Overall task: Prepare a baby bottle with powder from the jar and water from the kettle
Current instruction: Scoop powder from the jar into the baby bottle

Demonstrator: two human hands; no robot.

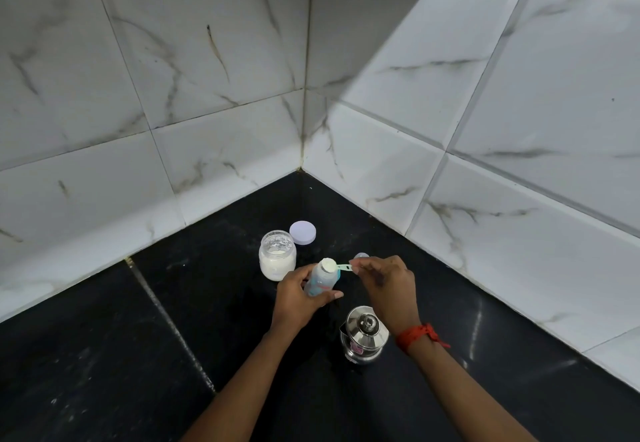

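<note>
Right hand pinches the scoop, handle running level leftward, bowl at the mouth of the bottle, which the left hand grips tilted.

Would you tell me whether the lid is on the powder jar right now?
No, the powder jar stands open on the counter, and its lid lies apart behind it.
</note>
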